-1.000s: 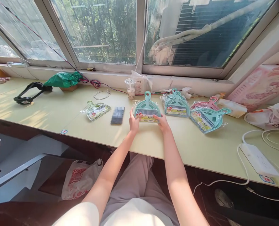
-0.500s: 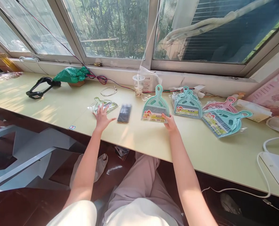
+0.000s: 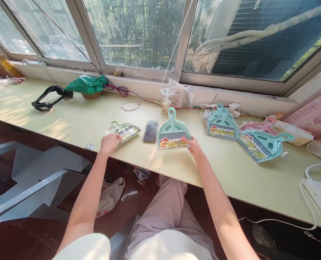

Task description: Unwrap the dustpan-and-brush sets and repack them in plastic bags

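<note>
While the right hand (image 3: pixel 193 147) pinches the lower right corner of a teal dustpan set (image 3: pixel 174 126), right of the phone (image 3: pixel 150 132), the left hand (image 3: pixel 110 143), fingers curled, pinches the near edge of a green set (image 3: pixel 125 130), left of the phone. Teal set's label: red pictures, Chinese print too small to read surely. More teal sets (image 3: pixel 222 124) farther right of the phone, similar label. Pale yellow desk (image 3: pixel 160 162), sunlit; windows (image 3: pixel 136 32) beyond the phone.

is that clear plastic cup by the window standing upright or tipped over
Upright: the clear plastic cup has its lid on top, behind the mint-green plastic dustpan in your right hand.
</note>
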The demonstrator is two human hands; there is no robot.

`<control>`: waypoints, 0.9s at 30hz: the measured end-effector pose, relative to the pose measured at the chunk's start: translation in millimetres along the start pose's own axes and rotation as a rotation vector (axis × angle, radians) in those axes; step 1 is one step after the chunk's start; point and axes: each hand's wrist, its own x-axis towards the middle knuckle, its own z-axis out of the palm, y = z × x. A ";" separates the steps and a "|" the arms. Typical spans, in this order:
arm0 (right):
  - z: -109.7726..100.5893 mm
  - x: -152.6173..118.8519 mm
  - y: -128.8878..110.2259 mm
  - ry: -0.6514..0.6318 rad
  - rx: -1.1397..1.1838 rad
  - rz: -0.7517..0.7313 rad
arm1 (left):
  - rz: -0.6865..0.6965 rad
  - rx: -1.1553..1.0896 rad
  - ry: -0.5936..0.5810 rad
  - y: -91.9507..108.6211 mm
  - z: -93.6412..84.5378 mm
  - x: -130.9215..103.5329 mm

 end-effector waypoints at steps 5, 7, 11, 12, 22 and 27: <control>86.1 -20.3 14.4 -0.415 -0.107 0.090 | -0.013 -0.033 0.046 -28.2 -0.8 -57.2; 124.5 -17.2 24.7 -0.560 -0.169 0.119 | -0.077 -0.088 0.154 -34.4 7.2 -69.9; 185.5 0.2 53.1 -0.555 -0.256 0.110 | -0.229 -0.218 0.424 -40.1 24.0 -73.6; 195.0 3.9 60.0 -0.528 -0.258 0.112 | -0.258 -0.245 0.449 -42.1 26.1 -71.3; 225.7 15.2 82.1 -0.483 -0.300 -0.015 | -0.293 -0.438 0.230 -91.5 21.2 -37.2; 239.9 23.5 85.9 -0.375 -0.430 -0.129 | -0.354 -0.497 0.206 -105.5 24.0 -27.6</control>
